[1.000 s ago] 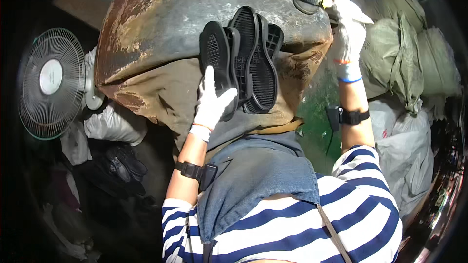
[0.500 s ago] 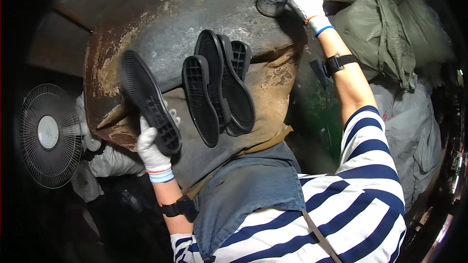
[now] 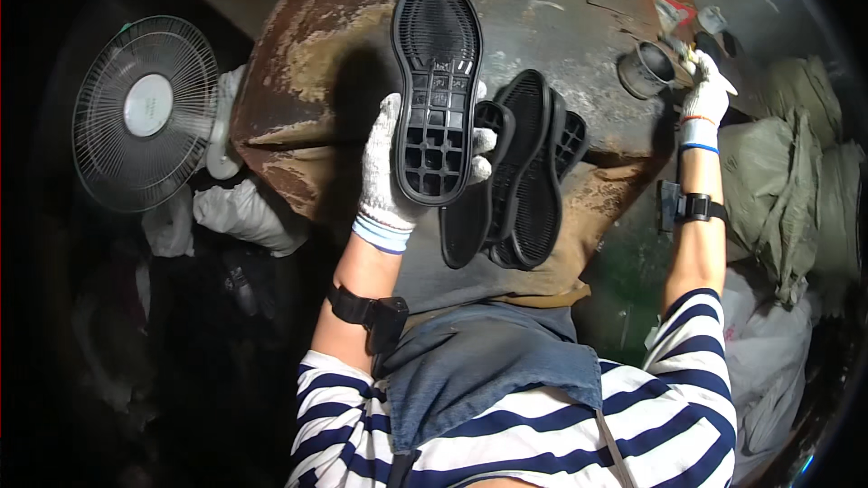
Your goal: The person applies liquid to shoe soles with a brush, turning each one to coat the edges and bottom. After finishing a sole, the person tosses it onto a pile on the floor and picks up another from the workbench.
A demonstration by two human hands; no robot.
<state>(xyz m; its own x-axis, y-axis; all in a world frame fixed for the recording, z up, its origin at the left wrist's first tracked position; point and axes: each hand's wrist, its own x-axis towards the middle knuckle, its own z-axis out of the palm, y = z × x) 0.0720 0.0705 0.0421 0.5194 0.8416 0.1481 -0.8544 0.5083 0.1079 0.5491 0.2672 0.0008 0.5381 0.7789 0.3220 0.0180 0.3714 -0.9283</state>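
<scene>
A: In the head view, what has the left hand got?

B: The white-gloved left hand (image 3: 387,167) is half curled beneath a black rubber shoe sole (image 3: 438,99), ridged at the toe, gridded at the heel; its fingertips wrap one edge.

A: Where's that sole?

B: Left of the round grey metal pot (image 3: 645,70), toe pointing away from the person. The overlapping black rubber soles (image 3: 533,172) lie left of the pot too, but nearer the person, by the near edge of the scuffed grey-brown worktop (image 3: 565,36).

A: And the other hand?

B: The white-gloved right hand (image 3: 707,90) is just right of the pot, fingers closed round a slim tool (image 3: 678,45), perhaps a brush; its tip is unclear.

A: Any advice?

B: I'd grip only the sole's rim, hold its patterned face unobstructed and steady, and carry the tool clear of the pot's lip.
</scene>
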